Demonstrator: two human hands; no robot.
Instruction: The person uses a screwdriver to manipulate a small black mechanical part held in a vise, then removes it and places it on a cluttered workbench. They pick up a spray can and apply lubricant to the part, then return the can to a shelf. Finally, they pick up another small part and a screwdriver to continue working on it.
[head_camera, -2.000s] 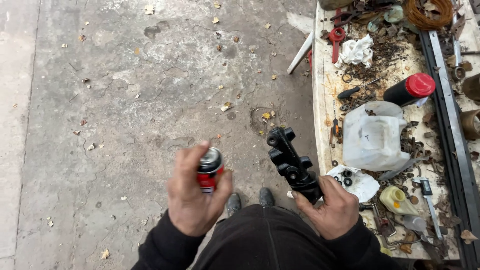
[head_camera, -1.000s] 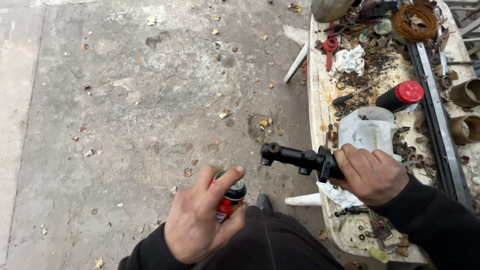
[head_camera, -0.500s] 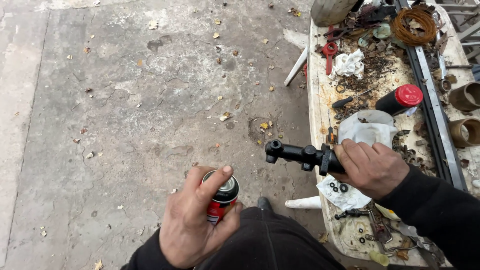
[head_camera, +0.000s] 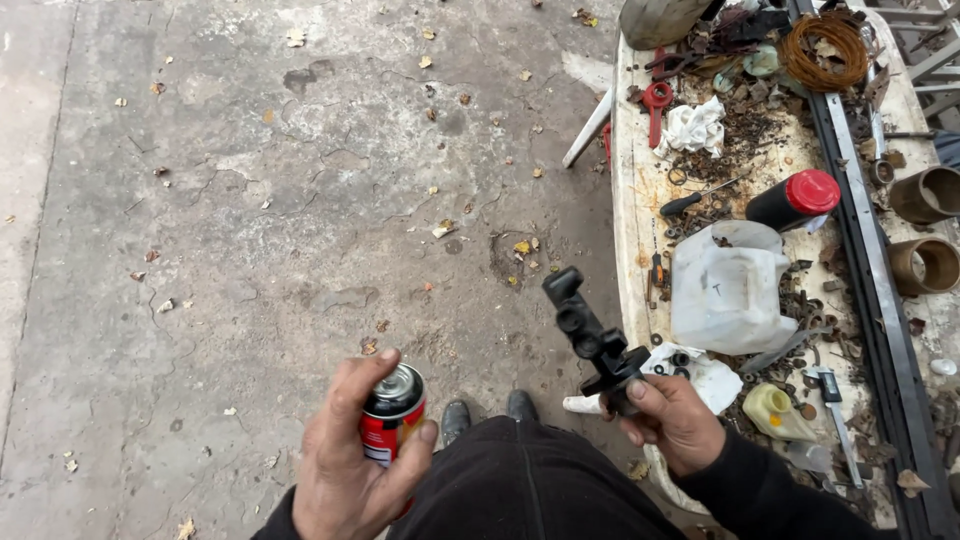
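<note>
While the left hand (head_camera: 350, 465) grips the spray can (head_camera: 392, 415), the right hand's (head_camera: 672, 420) fingers clamp the black part (head_camera: 590, 335); aiming squarely helps.

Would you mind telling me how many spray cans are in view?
2. One spray can is gripped in the left hand; a black red-capped spray can lies on the cluttered white table. Debris could hide others.

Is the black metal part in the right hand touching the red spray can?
Apart. The head view shows bare concrete between the black metal part in the right hand and the red spray can.
</note>
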